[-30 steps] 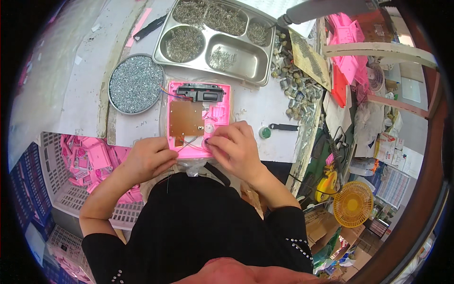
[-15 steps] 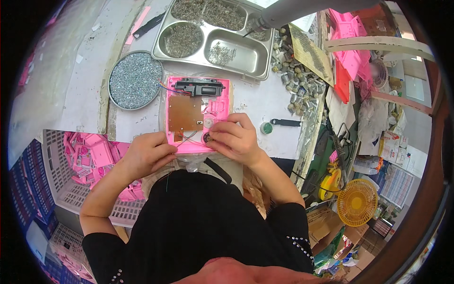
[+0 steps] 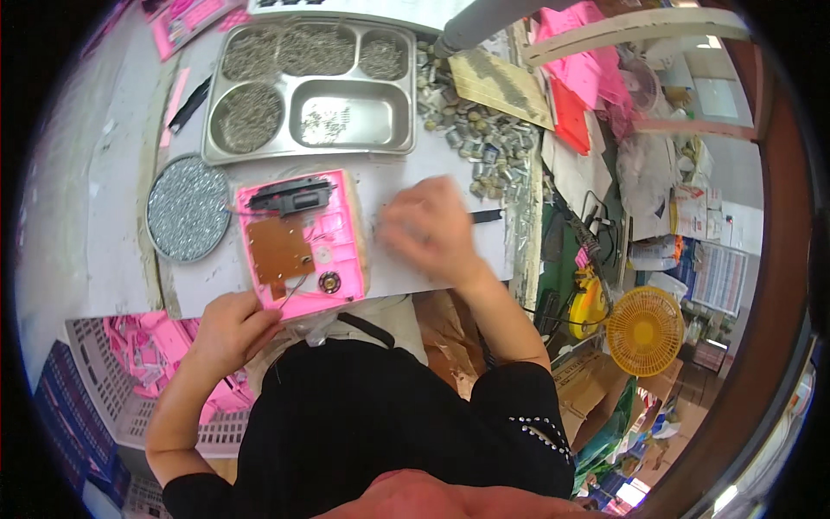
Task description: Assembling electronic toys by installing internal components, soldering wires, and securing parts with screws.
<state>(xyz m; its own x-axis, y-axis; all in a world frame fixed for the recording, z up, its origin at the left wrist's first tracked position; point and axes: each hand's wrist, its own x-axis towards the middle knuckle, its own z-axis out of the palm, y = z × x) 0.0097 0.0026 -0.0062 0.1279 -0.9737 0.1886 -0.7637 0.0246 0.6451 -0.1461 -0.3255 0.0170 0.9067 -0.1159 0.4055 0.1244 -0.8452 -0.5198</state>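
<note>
A pink plastic casing (image 3: 350,246) lies open side up on the work table, slightly turned. Inside are a brown circuit board (image 3: 275,249), a black plastic mechanism (image 3: 298,197) along the far edge, thin wires and a small round dark part (image 3: 329,282) at the near right. My left hand (image 3: 233,329) pinches the casing's near left corner between thumb and fingers. To the right of the casing, my right hand (image 3: 428,227) is above the table, apart from the casing. Motion smears its fingers, and whether they hold anything is hidden.
Left of the casing stands a round dish of small screws (image 3: 188,208). Beyond is a metal compartment tray (image 3: 402,143) with small metal parts. Small metal cylinders (image 3: 484,143) are heaped at the far right. A crate (image 3: 95,372) of pink parts stands lower left; a yellow fan (image 3: 644,331) is at right.
My right hand has left the round part and moved right, off the casing. The casing now sits tilted in view, with my left hand still at its corner. The whole view has shifted.
</note>
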